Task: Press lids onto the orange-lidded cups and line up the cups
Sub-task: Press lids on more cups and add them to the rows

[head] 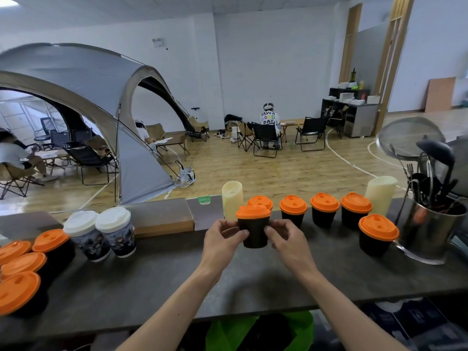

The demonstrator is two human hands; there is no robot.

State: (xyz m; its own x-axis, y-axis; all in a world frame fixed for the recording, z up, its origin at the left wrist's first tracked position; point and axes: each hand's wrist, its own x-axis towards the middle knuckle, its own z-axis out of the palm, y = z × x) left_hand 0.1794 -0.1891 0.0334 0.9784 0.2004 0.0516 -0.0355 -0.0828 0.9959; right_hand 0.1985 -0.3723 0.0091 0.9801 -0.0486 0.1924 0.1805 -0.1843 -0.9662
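A black cup with an orange lid (254, 224) is held just above the dark counter (177, 279) at the centre. My left hand (222, 239) grips its left side and my right hand (286, 239) grips its right side. Its lid sits slightly tilted. Behind it a row of several orange-lidded black cups (325, 209) runs along the far edge of the counter. One more orange-lidded cup (377, 234) stands in front of the row's right end. Several further orange-lidded cups (22, 264) are grouped at the counter's left end.
Two white-lidded patterned cups (101, 234) stand left of centre. Two cream cylinders (232, 198) stand behind the row. A metal holder full of utensils (435, 224) stands at the right end. A wooden block (162, 216) lies at the back.
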